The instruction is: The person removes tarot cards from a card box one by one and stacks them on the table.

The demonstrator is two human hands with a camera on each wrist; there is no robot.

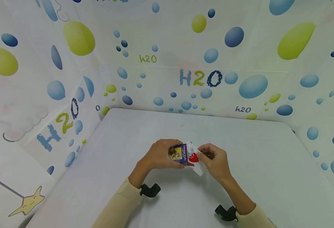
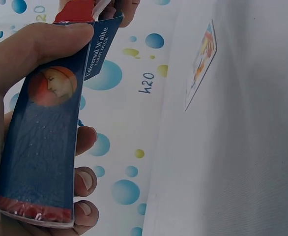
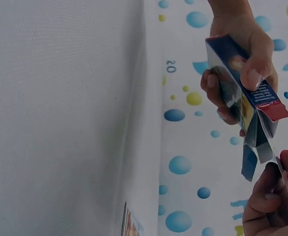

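Together above the white cloth-covered tabletop (image 1: 269, 164), two bare hands work at a blue, red-trimmed cardboard box printed "Universal Waite Tarot Deck" (image 1: 176, 154), held midway between the left and right edges and well apart from the far edge. The left hand (image 1: 161, 154) grips the box firmly, thumb pressed along one narrow blue side, fingers curled round the other, its forearm slanting up and inward in a cream sleeve (image 1: 120, 202). The right hand (image 1: 218, 161) comes from the opposite side, wrist bent inward, thumb and forefinger closed in a narrow pinch on a thin pale sheet with a red figure (image 1: 193, 157) that extends from the box's opened end. A red flap (image 3: 274, 111) and blue flaps (image 3: 249, 162) splay there. Black curved mounts (image 1: 150, 190) sit at both wrists. Seen at a shallow slant from the left wrist, a colourful rectangular picture card (image 2: 202, 64) lies on the tabletop, apart from both hands.
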